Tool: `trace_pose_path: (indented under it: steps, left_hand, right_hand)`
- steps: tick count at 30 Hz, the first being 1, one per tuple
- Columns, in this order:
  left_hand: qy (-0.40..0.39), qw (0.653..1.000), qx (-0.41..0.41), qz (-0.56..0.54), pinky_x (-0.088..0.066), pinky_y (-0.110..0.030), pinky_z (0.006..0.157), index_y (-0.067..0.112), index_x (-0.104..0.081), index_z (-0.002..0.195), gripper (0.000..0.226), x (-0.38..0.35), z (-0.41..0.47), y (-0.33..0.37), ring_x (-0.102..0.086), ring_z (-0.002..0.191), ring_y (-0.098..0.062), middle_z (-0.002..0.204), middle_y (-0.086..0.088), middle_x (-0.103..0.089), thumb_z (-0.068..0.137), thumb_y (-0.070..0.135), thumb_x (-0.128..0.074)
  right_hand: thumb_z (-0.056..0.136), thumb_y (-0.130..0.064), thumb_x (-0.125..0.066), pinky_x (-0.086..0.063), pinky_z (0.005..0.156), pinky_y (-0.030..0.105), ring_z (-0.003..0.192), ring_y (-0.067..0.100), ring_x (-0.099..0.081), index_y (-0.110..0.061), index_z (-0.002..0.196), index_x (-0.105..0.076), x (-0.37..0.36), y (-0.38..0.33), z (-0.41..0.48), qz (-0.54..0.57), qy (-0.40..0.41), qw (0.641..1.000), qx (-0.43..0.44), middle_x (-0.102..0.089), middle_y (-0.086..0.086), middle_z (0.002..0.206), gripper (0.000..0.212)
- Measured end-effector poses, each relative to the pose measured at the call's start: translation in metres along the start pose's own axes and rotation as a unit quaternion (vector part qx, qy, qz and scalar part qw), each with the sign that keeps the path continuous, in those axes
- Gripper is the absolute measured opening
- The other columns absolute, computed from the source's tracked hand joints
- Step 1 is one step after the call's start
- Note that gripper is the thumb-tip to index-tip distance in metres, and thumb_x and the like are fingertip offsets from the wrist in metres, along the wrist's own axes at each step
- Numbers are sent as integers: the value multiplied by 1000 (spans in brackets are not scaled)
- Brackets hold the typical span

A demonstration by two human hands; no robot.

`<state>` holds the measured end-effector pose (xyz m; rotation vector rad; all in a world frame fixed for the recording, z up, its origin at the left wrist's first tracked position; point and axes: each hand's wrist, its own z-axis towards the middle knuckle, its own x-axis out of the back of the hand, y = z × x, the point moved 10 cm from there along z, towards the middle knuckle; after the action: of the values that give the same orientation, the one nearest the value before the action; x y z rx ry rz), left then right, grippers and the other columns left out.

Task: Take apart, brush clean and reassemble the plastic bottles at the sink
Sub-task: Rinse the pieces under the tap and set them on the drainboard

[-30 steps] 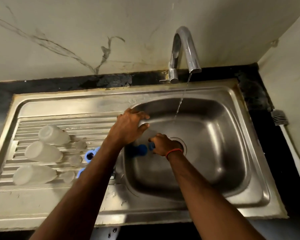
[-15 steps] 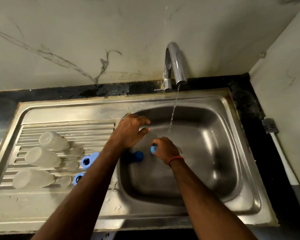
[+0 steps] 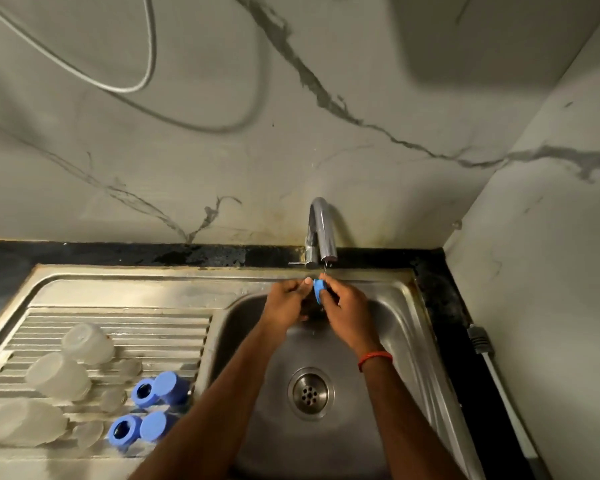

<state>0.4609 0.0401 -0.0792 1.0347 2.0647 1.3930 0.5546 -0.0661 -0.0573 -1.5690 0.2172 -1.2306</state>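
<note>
Both my hands are raised over the back of the sink basin [image 3: 388,341], right below the tap [image 3: 321,230]. My right hand [image 3: 343,303] pinches a small blue cap [image 3: 318,289] under a thin stream of water. My left hand [image 3: 286,301] is against it, fingers curled, thumb touching the cap's left side; what it holds underneath is hidden. On the ribbed drainboard [image 3: 118,327] lie three translucent bottle bodies [image 3: 58,375], small clear parts [image 3: 113,398] and several blue caps and rings [image 3: 149,410].
The drain [image 3: 310,393] sits in the middle of the basin. A brush handle [image 3: 499,386] lies on the black counter at the right. A marble wall with a hanging cable [image 3: 132,88] rises behind the sink.
Both hands rose from the basin floor to the tap with the blue cap. The view tilted up, showing more wall. The water stream looks thinner.
</note>
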Motion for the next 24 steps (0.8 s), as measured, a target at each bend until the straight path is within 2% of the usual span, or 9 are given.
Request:
trace_pose_path:
  steps: [3, 5, 8, 10, 14, 16, 20, 22, 24]
  left_hand:
    - [-20, 996, 11, -86, -53, -36, 73, 3, -72, 101, 28, -22, -2, 4, -64, 84, -29, 90, -14, -71, 104, 25, -55]
    - [-33, 995, 3, -96, -53, -38, 75, 1, -71, 104, 28, -33, -3, 7, -63, 85, -32, 91, -16, -70, 105, 20, -51]
    - [-29, 998, -50, -30, -59, -33, 82, 5, -72, 103, 28, -37, -7, 13, -71, 92, -27, 98, -13, -74, 107, 17, -46]
    - [-14, 989, -140, 54, -57, -28, 79, 5, -71, 93, 27, -38, -10, 26, -68, 87, -18, 91, -11, -71, 105, 11, -48]
    - [57, 941, -255, 214, -45, -25, 84, 17, -62, 74, 32, -31, -16, 46, -55, 86, -5, 79, 16, -57, 101, 3, -50]
    - [69, 940, -238, 235, -44, -24, 78, 25, -56, 71, 38, -29, -13, 42, -54, 79, -3, 76, 16, -55, 99, 0, -49]
    - [118, 990, -57, 47, -58, -33, 70, 4, -66, 91, 25, -7, 3, 8, -65, 77, -19, 83, -9, -69, 101, 0, -44]
    - [101, 994, -40, -1, -56, -22, 63, -1, -68, 94, 26, -7, 3, 5, -66, 72, -13, 82, -8, -70, 103, 2, -44]
    - [85, 993, -78, 8, -54, -18, 60, 1, -68, 91, 26, -9, 1, 12, -65, 65, -6, 79, -6, -69, 105, 7, -46]
  right_hand:
    - [103, -22, -51, -44, 104, 23, 122, 17, -57, -13, 140, -56, 7, -1, 0, 10, 19, 999, 31, -60, 7, 134, 38]
    - [105, -28, -44, -43, 101, 17, 120, 11, -55, -17, 138, -56, 10, 1, 0, 33, 22, 999, 29, -58, 3, 132, 36]
    - [106, -33, -40, -51, 89, 29, 103, 11, -60, -21, 115, -65, 14, -3, 4, 45, 27, 998, 22, -65, 0, 110, 29]
    - [106, -35, -39, -45, 73, 28, 85, 16, -59, -17, 96, -66, 10, 5, 14, 52, 26, 996, -68, -64, 1, 92, 34]
    - [103, -41, -41, -45, 68, 30, 82, 26, -62, -6, 106, -68, -16, 38, 30, 125, -27, 953, -276, -67, 14, 93, 44]
    - [105, -39, -40, -48, 70, 30, 84, 25, -63, -8, 104, -67, -17, 27, 32, 80, -31, 971, -222, -68, 13, 95, 41]
    - [105, -40, -37, -51, 89, 26, 104, 11, -57, -20, 133, -50, -20, -23, 12, -26, -30, 996, 84, -51, 2, 123, 37]
    - [105, -43, -35, -51, 88, 22, 103, 6, -56, -25, 134, -47, -22, -18, 7, -23, -24, 994, 105, -50, -2, 121, 37]
    - [106, -43, -35, -54, 80, 30, 91, 8, -61, -27, 115, -54, -17, -8, 11, 25, -3, 999, 32, -61, -3, 103, 26]
